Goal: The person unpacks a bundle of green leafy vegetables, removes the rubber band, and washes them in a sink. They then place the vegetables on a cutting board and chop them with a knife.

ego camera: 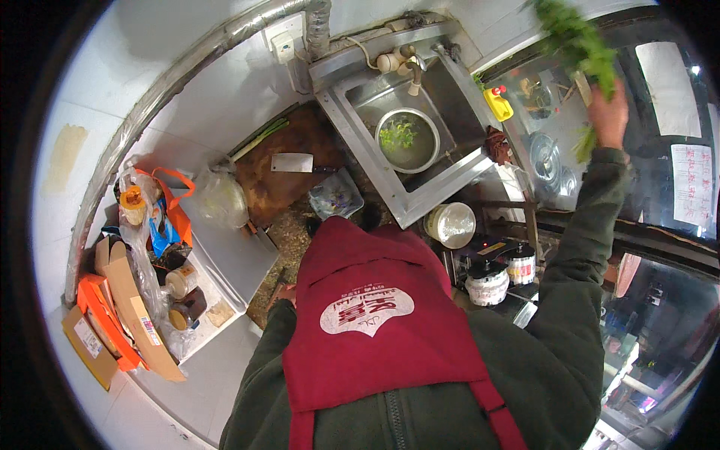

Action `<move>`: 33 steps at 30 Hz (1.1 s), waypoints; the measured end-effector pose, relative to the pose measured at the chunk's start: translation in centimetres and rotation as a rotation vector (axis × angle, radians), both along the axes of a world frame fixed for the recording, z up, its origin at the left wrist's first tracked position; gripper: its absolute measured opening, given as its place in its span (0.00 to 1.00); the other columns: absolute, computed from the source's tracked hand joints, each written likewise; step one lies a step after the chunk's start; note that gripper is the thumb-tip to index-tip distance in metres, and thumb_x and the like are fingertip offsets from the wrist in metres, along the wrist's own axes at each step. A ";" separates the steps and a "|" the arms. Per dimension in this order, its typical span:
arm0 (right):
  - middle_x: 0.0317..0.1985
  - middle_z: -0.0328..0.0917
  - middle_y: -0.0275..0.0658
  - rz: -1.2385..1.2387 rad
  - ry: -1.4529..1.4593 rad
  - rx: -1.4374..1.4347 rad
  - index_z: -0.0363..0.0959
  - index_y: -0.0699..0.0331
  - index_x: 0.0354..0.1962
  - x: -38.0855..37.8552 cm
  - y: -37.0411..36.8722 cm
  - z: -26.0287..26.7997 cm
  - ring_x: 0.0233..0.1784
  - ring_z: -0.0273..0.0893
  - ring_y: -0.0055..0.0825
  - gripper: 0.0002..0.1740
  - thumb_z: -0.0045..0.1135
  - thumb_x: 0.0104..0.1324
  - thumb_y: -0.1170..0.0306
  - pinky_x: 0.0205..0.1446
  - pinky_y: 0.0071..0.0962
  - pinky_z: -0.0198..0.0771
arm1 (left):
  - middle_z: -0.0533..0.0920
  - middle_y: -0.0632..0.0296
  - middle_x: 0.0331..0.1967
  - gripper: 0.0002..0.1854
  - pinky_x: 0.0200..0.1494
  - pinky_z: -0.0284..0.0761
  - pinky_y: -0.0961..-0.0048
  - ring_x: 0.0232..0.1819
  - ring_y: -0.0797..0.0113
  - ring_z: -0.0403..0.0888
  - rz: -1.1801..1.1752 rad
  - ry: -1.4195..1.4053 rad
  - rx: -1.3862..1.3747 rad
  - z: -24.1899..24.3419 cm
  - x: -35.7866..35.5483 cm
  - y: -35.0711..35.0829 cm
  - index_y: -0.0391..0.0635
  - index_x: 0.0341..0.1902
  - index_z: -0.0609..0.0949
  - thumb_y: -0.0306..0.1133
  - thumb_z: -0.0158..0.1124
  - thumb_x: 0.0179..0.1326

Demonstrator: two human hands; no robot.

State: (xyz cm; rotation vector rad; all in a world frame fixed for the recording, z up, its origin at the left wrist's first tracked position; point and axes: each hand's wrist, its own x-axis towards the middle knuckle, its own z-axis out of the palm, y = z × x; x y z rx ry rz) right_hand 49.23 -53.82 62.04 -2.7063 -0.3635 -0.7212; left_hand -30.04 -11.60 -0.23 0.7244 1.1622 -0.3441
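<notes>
My right hand (610,118) is raised at the upper right, in front of a window, and grips a bunch of leafy green herbs (582,42). The leaves are blurred, and some stems (585,143) stick out below the fist. My left hand (284,295) hangs low beside my red apron (360,270), which covers most of it; its fingers are hidden. Before me is a stainless steel sink (365,118). A round metal basin (434,160) in it holds water and loose green leaves (397,135). The tap (414,79) is above the basin.
Left of the sink, a cleaver (292,162) and green onions (261,139) lie on a brown board (259,185), near a plastic tub (336,194). A white freezer (236,267) carries bags and boxes. Right are a white bucket (453,225), lidded jars (487,284) and a yellow bottle (498,103).
</notes>
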 end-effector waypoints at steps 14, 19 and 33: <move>0.60 0.82 0.54 -0.221 0.827 -0.401 0.75 0.57 0.66 -6.5 1.2 -33.0 0.62 0.81 0.56 0.31 0.63 0.67 0.57 0.63 0.54 0.76 | 0.81 0.57 0.39 0.21 0.35 0.72 0.47 0.35 0.55 0.76 0.442 -0.994 -0.808 -3.0 4.7 -0.7 0.51 0.41 0.82 0.50 0.47 0.80; 0.51 0.83 0.53 0.073 0.009 -0.144 0.72 0.58 0.65 0.8 -0.1 -11.7 0.50 0.82 0.48 0.30 0.62 0.67 0.60 0.52 0.47 0.78 | 0.76 0.52 0.61 0.16 0.54 0.72 0.44 0.57 0.51 0.74 0.662 -0.061 -0.539 -2.5 2.4 -1.9 0.52 0.47 0.81 0.49 0.50 0.79; 0.58 0.78 0.55 -0.122 0.872 -0.688 0.72 0.65 0.65 -4.4 2.9 -36.6 0.56 0.80 0.51 0.28 0.58 0.71 0.61 0.61 0.49 0.75 | 0.78 0.63 0.44 0.21 0.39 0.72 0.55 0.40 0.60 0.74 0.699 -0.044 -0.281 0.1 6.2 -2.4 0.54 0.48 0.78 0.52 0.39 0.83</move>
